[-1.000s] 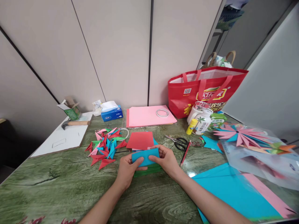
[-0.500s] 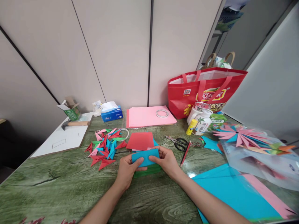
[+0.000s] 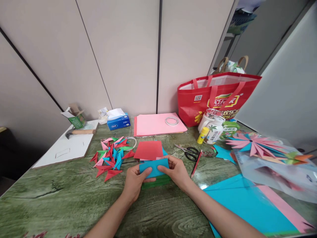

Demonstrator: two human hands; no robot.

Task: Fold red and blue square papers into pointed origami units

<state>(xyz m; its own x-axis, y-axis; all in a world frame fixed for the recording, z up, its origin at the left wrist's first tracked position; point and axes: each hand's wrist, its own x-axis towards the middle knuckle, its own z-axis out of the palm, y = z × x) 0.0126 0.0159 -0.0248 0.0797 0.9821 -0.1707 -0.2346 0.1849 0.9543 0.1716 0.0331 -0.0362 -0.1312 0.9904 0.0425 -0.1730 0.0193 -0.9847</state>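
A folded blue paper (image 3: pixel 154 168) is held up between both hands, its long side running left to right. My left hand (image 3: pixel 135 180) pinches its left end, thumb on the near face and fingers behind. At the other end my right hand (image 3: pixel 177 170) grips it the same way. Just beyond the blue paper lies a red paper sheet (image 3: pixel 149 150) on a small stack, partly hidden. Green paper (image 3: pixel 156 182) shows beneath my hands. To the left is a heap of folded paper pieces (image 3: pixel 114 155) in red, pink, blue and green.
Scissors (image 3: pixel 189 152) and a red pencil (image 3: pixel 196 163) lie right of my hands. Beyond them stand a glue stick (image 3: pixel 203 135), a white bottle (image 3: pixel 215 130) and a red bag (image 3: pixel 190 105). Blue sheets (image 3: pixel 247 201) lie near right. A hammer (image 3: pixel 81 131) rests on a white board (image 3: pixel 66 145).
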